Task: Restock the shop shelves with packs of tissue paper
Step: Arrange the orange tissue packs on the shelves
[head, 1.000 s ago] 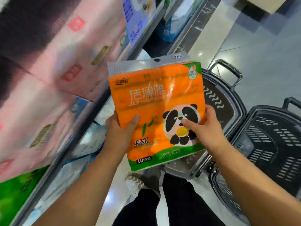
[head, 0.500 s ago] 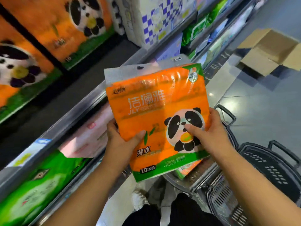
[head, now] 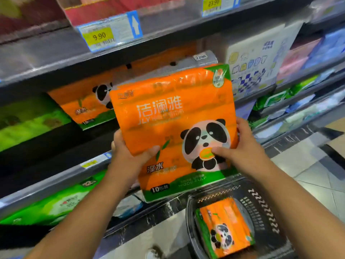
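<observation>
While the left hand [head: 128,154] and right hand [head: 244,152] grip the held tissue pack [head: 173,116] by its side edges, thumbs on its front, it hangs upright above a black basket [head: 261,206] containing a second pack [head: 224,227]. Beyond it, a matching shelf pack [head: 84,103] sits on the shelf [head: 56,179].

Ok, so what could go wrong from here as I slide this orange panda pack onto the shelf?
Your left hand and right hand grip only the lower half of the held pack; its glossy wrap could slip.
Its top flap looks close to the upper shelf edge and may snag going in.
The basket stands near your feet, so a step forward might trip you.
</observation>
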### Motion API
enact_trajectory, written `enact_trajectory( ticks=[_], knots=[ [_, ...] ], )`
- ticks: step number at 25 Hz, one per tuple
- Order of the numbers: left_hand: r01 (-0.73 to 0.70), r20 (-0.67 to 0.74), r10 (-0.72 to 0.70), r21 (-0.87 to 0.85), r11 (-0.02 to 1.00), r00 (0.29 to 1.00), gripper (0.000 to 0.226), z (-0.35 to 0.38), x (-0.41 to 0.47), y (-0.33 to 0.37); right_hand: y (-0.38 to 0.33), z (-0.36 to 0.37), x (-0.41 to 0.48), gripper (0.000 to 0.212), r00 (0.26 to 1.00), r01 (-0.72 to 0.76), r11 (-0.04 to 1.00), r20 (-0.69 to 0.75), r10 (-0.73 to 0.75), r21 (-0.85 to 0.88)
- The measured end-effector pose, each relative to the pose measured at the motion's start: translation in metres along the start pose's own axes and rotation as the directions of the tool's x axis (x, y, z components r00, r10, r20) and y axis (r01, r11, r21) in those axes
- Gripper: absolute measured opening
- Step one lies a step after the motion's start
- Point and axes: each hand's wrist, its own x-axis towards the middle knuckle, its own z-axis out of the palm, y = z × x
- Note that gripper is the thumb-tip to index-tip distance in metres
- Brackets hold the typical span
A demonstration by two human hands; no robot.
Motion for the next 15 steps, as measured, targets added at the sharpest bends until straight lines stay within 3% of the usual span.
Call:
enact_trajectory(
  ticks=[3,6,12,15],
  knots=[
    [-0.026,-0.037,0.025,-0.04,0.999,0.999,0.088,-0.01,0.008,0.009,-0.025,0.002,0.026,0.071,0.997,0.075,0.995,0.005,-0.075,-0.072],
    [-0.055,-0.073,0.049,-0.081,0.995,0.996,0.075,-0.01,0.019,0.017,-0.038,0.004,0.051,0.073,0.992,0.122,0.985,0.029,-0.119,-0.123],
    [-0.042,-0.119,0.041,-0.005,0.999,0.992,0.07,-0.007,0.041,0.028,-0.04,0.012,0.079,0.068,0.991,0.133,0.977,0.01,-0.133,-0.168],
    [-0.021,-0.103,0.025,0.037,0.999,0.994,0.051,-0.008,0.056,0.04,-0.04,0.014,0.093,0.066,0.991,0.131,0.976,0.017,-0.13,-0.174]
  ],
)
